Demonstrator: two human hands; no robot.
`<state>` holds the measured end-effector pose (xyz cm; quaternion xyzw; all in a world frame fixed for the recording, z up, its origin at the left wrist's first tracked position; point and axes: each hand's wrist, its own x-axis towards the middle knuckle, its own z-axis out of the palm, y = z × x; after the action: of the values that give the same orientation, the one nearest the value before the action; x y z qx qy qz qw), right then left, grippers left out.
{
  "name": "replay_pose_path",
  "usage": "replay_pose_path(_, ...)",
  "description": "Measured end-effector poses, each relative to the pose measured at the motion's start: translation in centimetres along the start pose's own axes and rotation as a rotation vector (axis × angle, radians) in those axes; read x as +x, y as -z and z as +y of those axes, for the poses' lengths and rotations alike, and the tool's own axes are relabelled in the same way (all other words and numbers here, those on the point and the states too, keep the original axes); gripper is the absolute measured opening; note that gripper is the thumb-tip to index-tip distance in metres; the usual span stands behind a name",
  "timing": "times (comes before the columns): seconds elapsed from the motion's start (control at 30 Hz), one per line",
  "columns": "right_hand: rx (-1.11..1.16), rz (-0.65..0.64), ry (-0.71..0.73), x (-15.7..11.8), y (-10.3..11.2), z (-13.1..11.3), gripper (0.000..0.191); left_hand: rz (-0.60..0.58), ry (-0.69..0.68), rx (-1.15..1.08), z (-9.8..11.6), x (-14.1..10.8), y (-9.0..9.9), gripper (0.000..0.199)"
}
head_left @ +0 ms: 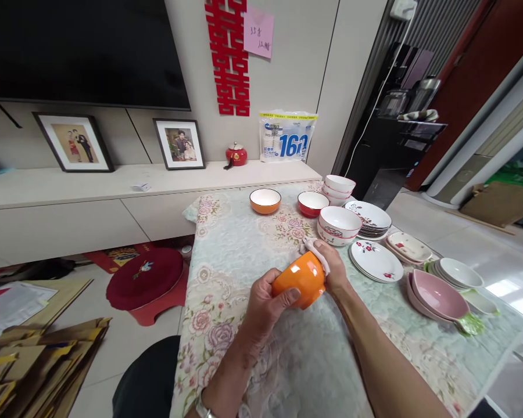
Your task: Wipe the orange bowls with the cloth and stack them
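Note:
An orange bowl (300,280) is held tilted on its side above the table, its glossy outside facing me. My left hand (268,299) grips the bowl's left side, thumb across the outer wall. In my right hand (332,268) is a pale cloth (317,253), pressed against the bowl's rim side at the right. Behind the hands, a second orange bowl (265,201) with a white inside stands upright, and a red bowl (312,204) stands to its right.
The flowered tablecloth (226,290) also bears stacked white bowls (340,223), plates (376,260) and pink bowls (438,295) at the right. Along the wall, a white cabinet (178,178) holds frames, a red jar (236,155) and a plastic bag (286,137). A red stool (146,278) stands left.

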<state>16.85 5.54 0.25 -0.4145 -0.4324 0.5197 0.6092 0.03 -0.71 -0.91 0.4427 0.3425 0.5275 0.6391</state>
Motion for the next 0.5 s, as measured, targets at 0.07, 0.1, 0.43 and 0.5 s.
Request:
replay_pose_path(0.07, 0.065, 0.058, -0.024, 0.2, -0.2, 0.4, 0.033, 0.034, 0.004, -0.127, 0.1, 0.1, -0.3, 0.042)
replay_pose_path(0.1, 0.076, 0.082, -0.027, 0.2, -0.3, 0.5, 0.033, 0.051, 0.003, -0.181, 0.3, 0.1, -0.4, 0.043)
replay_pose_path(0.43, 0.095, 0.04, -0.09, 0.1, -0.1, -0.3, 0.035, -0.016, 0.085, -0.267, 0.9, 0.3, 0.0, 0.037)
replay_pose_path(0.5, 0.061, -0.011, -0.098, 0.0, 0.2, -0.6, 0.035, -0.041, 0.098, -0.205, 0.8, 0.1, 0.0, 0.035)
